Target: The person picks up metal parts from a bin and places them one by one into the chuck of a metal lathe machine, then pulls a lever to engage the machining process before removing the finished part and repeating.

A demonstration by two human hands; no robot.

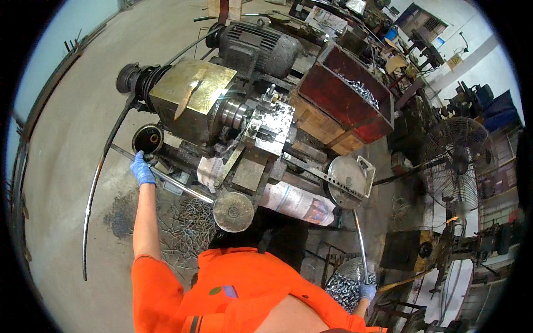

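My left hand (143, 170), in a blue glove, is closed around a long metal bar (186, 188), beside a black round pot (147, 139). This bar runs to a round disc (234, 211) at the front of a greasy lathe (244, 161). Low on the right, my right hand (367, 291), also blue-gloved, is closed at the lower end of a polished metal lever (360, 238); its fingers show only in part. That lever comes down from a larger round plate (347, 176). Under it stands a basket full of small metal parts (342, 291).
A brass-coloured cover (194, 86) tops the headstock, with a wooden-looking strip on it. Behind stands a large motor (258, 50). A red bin (344, 94) of small parts rests on wood at right. A floor fan (459, 161) stands beyond; metal shavings (186, 230) litter the floor.
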